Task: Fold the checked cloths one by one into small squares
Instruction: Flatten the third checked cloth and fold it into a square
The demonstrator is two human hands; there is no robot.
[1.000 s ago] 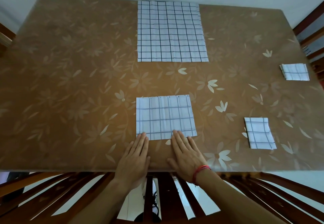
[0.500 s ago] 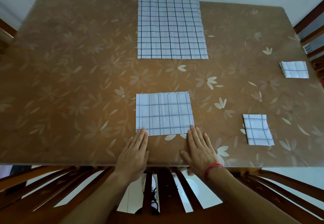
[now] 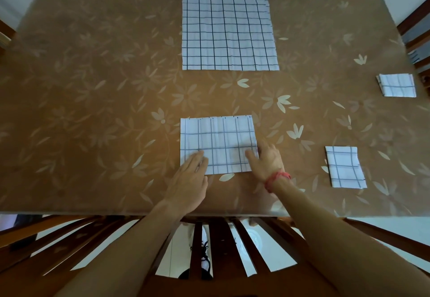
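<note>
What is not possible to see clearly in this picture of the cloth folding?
Head view only.
1. Whether the right hand pinches the right edge of the half-folded cloth: its own fingers hide this.
2. The cloth's near left corner: under the left hand.
3. Layers in the near square and the far square: too thin from above.
4. The striped thing at the right: cut off by the frame edge.

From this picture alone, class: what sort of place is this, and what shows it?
Probably a home dining room: a table with a brown flowered cover, a wooden slatted chair drawn up to it, and checked cloths lying on it.
</note>
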